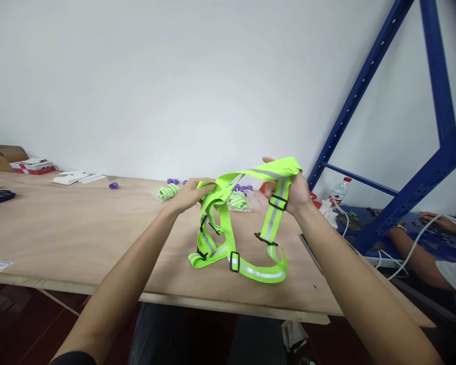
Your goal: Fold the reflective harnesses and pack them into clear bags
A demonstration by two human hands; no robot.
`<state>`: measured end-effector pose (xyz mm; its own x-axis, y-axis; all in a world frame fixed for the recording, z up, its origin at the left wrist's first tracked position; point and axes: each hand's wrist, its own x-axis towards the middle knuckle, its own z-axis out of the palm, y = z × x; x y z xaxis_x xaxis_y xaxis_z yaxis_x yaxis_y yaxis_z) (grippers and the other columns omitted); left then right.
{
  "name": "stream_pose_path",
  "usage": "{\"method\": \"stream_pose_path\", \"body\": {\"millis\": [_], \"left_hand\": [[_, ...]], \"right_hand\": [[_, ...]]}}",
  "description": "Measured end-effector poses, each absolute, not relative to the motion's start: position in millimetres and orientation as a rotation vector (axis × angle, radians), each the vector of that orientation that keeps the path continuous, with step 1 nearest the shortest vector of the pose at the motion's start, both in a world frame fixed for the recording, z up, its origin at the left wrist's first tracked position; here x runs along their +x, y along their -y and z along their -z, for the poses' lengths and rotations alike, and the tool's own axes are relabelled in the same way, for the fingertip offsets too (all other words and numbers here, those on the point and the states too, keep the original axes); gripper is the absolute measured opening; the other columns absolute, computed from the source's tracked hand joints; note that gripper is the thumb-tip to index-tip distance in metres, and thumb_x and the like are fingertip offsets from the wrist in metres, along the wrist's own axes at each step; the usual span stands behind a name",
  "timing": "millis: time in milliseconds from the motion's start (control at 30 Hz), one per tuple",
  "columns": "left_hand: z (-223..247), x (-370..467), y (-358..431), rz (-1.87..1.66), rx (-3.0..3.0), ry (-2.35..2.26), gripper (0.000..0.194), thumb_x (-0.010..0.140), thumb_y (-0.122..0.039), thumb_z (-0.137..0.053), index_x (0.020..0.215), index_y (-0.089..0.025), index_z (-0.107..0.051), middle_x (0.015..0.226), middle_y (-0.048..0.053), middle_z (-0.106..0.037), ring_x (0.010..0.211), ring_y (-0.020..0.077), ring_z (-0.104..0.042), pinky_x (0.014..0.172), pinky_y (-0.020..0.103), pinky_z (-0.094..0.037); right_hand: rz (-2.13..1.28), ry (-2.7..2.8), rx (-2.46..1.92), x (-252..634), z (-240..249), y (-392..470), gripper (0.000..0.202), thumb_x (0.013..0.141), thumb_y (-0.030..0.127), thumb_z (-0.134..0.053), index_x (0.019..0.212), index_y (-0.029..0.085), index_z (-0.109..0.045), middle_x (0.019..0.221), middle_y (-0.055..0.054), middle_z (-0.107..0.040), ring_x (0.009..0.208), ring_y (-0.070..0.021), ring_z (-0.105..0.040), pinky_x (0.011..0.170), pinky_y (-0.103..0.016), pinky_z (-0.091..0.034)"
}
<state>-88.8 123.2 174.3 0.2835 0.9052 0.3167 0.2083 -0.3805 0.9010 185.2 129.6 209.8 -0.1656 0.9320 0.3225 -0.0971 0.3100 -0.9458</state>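
Above the tan wooden table (79, 233), a neon-green reflective webbing harness (225, 223)
Left hand (190, 195) and right hand (298, 192) both grasp it.

- Place: reads as a workshop, probably for light assembly or packing.
- Long bare-wood table (79, 228), rough-edged, against a plain white wall (155, 86).
- Blue metal frame (418, 188) at right; beyond it, another person's arm (414, 253) over small parts.
- Green straps (226, 223) in hand; bagged bundle (167, 191) behind.
- Cardboard box (2, 158), far left.
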Motion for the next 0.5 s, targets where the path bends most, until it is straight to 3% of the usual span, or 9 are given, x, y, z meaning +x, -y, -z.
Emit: {"method": "stream_pose_path", "body": {"millis": [167,267,367,500], "left_hand": [[-188,-106,-118,-1.314,1.842,-1.143,0.046,0.085,-0.052,-0.059,0.108,-0.014,-0.074,0.095,0.008,-0.075,0.076,0.0212,-0.066,0.059,0.028,-0.054],[-200,-116,-113,-1.467,1.964,-1.251,0.036,0.087,-0.045,-0.057,0.095,-0.015,-0.076,0.097,0.008,-0.076,0.086,0.0238,-0.068,0.070,0.029,-0.053],[-211,-122,-110,-1.586,2.068,-1.310,0.029,0.085,-0.039,-0.057,0.087,-0.017,-0.077,0.098,0.007,-0.076,0.095,0.0243,-0.067,0.081,0.030,-0.051],[-212,-117,-114,-1.735,2.027,-1.386,0.024,0.081,-0.035,-0.058,0.074,-0.017,-0.072,0.087,0.006,-0.073,0.084,0.0226,-0.066,0.074,0.030,-0.048]], "right_hand": [[-0.848,1.477,-1.048,223,-184,-142,0.040,0.070,0.037,-0.048,0.100,0.018,-0.067,0.050,0.002,-0.055,0.032,-0.0097,-0.029,0.037,-0.025,-0.020],[-0.617,1.651,-1.245,242,-168,-147,0.030,0.073,0.034,-0.052,0.090,0.016,-0.070,0.045,0.002,-0.053,0.038,-0.0118,-0.036,0.041,-0.025,-0.024],[-0.540,1.865,-1.387,248,-153,-147,0.031,0.079,0.043,-0.058,0.087,0.017,-0.072,0.042,0.003,-0.049,0.046,-0.0153,-0.046,0.046,-0.026,-0.031],[-0.635,2.082,-1.496,239,-138,-146,0.038,0.084,0.052,-0.059,0.082,0.017,-0.074,0.053,-0.001,-0.059,0.053,-0.0179,-0.055,0.051,-0.027,-0.038]]}}
